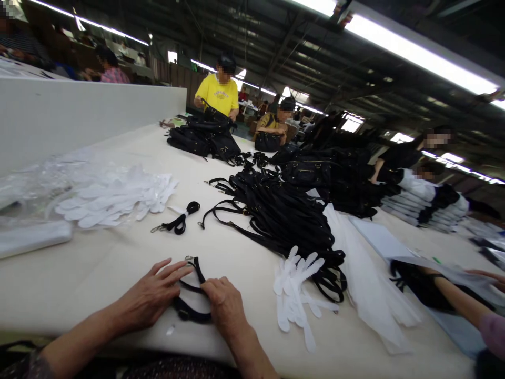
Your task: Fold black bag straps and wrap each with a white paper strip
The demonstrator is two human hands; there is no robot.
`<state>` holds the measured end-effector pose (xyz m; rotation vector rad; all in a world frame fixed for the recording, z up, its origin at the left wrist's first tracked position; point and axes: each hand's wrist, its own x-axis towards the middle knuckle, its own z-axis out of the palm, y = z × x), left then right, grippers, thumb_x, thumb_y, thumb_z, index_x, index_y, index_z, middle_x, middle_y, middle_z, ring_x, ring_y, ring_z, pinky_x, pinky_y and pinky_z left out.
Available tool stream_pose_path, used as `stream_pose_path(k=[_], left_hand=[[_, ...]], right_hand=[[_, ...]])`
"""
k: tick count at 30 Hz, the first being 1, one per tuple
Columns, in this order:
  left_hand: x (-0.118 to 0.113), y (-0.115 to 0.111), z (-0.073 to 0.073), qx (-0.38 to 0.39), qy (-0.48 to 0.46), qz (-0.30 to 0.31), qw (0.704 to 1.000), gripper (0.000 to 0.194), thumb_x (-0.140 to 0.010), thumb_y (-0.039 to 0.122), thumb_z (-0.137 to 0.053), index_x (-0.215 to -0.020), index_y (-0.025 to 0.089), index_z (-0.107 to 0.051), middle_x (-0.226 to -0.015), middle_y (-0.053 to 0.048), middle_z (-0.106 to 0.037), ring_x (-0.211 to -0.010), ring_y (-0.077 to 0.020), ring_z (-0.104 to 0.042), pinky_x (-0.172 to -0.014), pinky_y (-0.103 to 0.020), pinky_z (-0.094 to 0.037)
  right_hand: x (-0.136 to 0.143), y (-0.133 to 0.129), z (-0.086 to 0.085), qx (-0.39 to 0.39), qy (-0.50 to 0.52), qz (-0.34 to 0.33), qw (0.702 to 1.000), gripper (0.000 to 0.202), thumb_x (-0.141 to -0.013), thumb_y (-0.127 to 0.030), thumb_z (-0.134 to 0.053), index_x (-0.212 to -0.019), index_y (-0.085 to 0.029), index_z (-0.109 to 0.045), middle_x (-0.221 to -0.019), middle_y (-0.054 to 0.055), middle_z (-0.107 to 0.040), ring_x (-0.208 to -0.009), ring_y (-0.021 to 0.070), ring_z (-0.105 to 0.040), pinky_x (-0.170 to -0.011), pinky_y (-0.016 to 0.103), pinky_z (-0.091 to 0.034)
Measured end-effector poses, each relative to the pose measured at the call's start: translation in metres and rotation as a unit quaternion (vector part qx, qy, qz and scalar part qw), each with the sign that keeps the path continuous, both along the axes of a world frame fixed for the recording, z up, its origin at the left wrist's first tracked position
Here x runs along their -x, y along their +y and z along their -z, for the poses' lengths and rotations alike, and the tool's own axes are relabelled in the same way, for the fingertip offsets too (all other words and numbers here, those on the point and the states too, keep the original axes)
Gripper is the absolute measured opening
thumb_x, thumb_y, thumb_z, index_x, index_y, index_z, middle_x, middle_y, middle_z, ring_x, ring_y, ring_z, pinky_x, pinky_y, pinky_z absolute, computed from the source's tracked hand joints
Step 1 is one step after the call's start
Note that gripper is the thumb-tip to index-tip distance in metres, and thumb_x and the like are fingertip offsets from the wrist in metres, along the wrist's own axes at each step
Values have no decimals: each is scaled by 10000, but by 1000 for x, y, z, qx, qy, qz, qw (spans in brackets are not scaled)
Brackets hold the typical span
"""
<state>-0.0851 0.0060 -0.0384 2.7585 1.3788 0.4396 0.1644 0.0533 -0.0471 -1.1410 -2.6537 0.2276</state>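
Observation:
A black strap (pixel 193 316) with a metal clip lies looped on the table right in front of me. My left hand (pixel 160 287) rests on the loop's left side, its fingers stretched toward the clip. On the right side, my right hand (pixel 226 302) grips the strap between thumb and curled fingers. Just beyond, a folded strap (pixel 183 218) is bundled with a white tie around its middle. A large heap of loose black straps (pixel 276 210) spreads to the right of it. White serrated ties (pixel 294 295) lie in a small pile right of my right hand.
More white ties (pixel 118 197) and clear plastic bags (pixel 35 184) lie at the left, beside a grey partition (pixel 90 108). Black bags (pixel 205 137) are piled farther back, near a person in yellow (pixel 219 95). At right, a co-worker's arm (pixel 457 297) reaches into plastic wrapping.

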Motion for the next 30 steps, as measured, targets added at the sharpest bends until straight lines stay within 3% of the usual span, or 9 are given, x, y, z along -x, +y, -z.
stream_pose_path(k=[8,11,13,16,20,24,27,30], left_hand=[[4,24,-11,73,-19,51,996,107,-908,253,-533,-830,256,-606,-1547,46,-432,-1479,-223,-265,-1206,-441,-64],[3,29,-14,100,-28,71,992,108,-893,246,-546,-928,292,-637,-1426,39,-566,-1431,-220,-360,-1198,-450,-93],[3,31,-18,122,-30,79,989,143,-880,219,-550,-954,305,-637,-1237,34,-673,-1375,-212,-435,-1190,-458,-113],[0,29,-22,134,-16,63,989,114,-860,186,-553,-874,274,-624,-972,26,-693,-1164,-203,-582,-1163,-461,-187],[-6,18,-18,119,2,-13,993,106,-868,193,-536,-840,255,-618,-896,13,-644,-943,-194,-604,-1107,-471,-284],[-15,6,-9,118,-17,-75,990,184,-904,171,-461,-933,248,-626,-934,-10,-623,-964,-201,-597,-1085,-503,-300],[-16,-1,-3,134,-40,-89,986,189,-937,226,-443,-992,248,-622,-951,-20,-635,-980,-211,-598,-1053,-506,-340],[-1,-6,4,141,-86,-98,981,335,-927,333,-515,-1256,276,-534,-1170,-38,-657,-1117,-229,-583,-1088,-505,-340]], right_hand=[[8,5,12,104,117,-10,988,296,-879,-65,-576,-1053,-278,-687,-964,-20,-734,-896,181,-624,-821,278,-488],[12,6,10,168,171,-47,970,344,-833,-36,-610,-1048,-290,-695,-1005,-43,-743,-932,164,-643,-876,265,-492],[13,6,8,187,185,-41,964,364,-806,-18,-626,-1040,-289,-693,-998,-47,-742,-929,158,-646,-874,258,-494],[14,6,6,178,171,-22,969,322,-802,-26,-632,-1004,-271,-687,-948,-38,-737,-890,159,-644,-836,258,-494],[16,2,-5,157,150,-4,976,161,-852,-172,-669,-981,-269,-666,-942,-31,-724,-888,166,-639,-820,275,-478],[24,-7,-10,113,116,7,987,398,-723,-437,-803,-1025,-256,-618,-981,10,-698,-915,223,-612,-790,330,-461],[30,-11,-1,64,99,12,993,252,-779,-319,-753,-967,-240,-605,-928,20,-685,-890,219,-593,-772,329,-428],[33,-11,11,39,112,3,993,144,-850,-179,-639,-975,-243,-605,-912,14,-685,-881,197,-585,-791,316,-403]])
